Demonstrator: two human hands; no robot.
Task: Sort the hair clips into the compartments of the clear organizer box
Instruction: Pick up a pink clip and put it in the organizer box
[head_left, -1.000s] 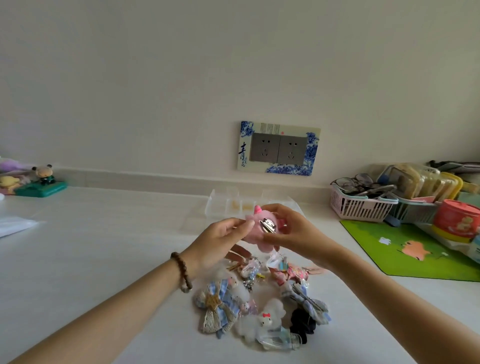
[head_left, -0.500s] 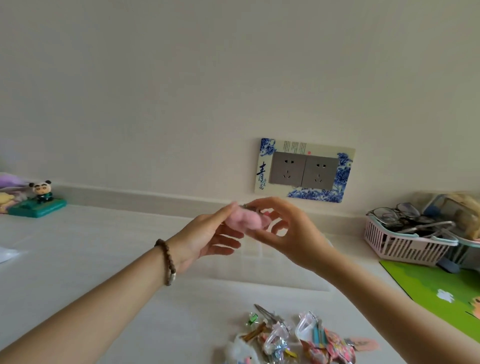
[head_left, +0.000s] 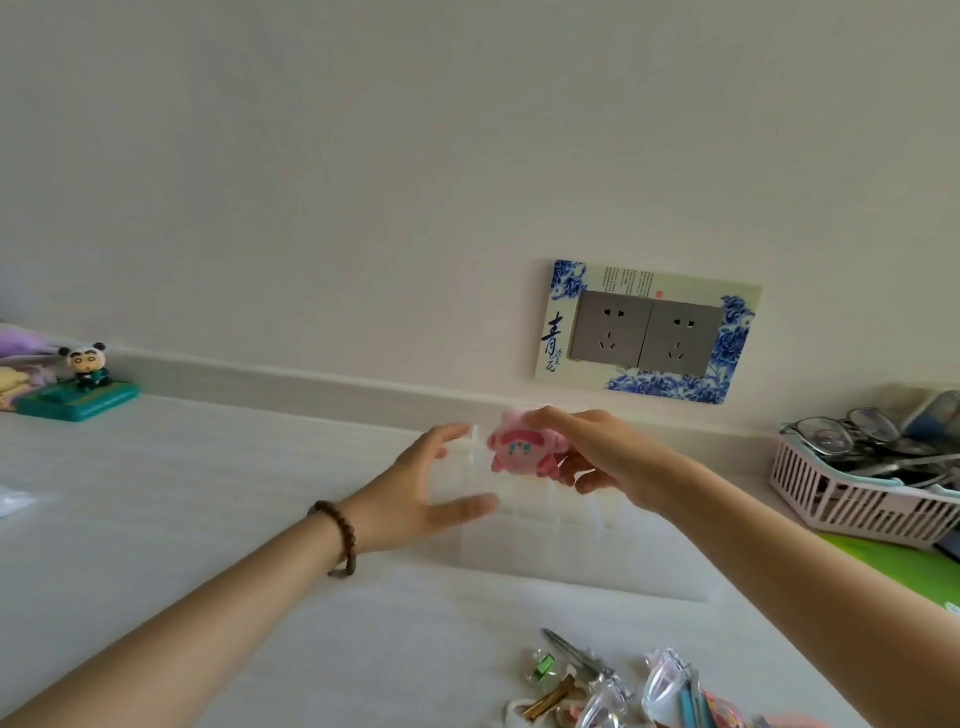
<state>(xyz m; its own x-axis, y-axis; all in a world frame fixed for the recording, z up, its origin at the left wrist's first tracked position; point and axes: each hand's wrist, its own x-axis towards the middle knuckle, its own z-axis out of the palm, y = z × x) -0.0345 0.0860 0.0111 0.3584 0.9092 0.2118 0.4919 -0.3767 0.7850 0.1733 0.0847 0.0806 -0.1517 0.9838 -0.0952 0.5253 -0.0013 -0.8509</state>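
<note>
A pink plush character hair clip (head_left: 524, 449) is pinched in my right hand (head_left: 608, 457), held just above the far left part of the clear organizer box (head_left: 561, 540). The box lies open on the white counter, its lid flat toward me. My left hand (head_left: 421, 493) hovers beside the clip with fingers spread, holding nothing, over the box's left side. A pile of loose hair clips (head_left: 618, 691) sits at the bottom edge of the view.
A pink basket of eyeglasses (head_left: 852, 488) stands at the right, on a green mat (head_left: 893, 566). A panda figurine on a green stand (head_left: 83, 384) sits at the far left. A double wall socket (head_left: 647, 332) is behind the box.
My left hand has let go of the pink clip and opened. My right hand has carried the clip forward over the box, its face side now toward me. The view has tilted up.
</note>
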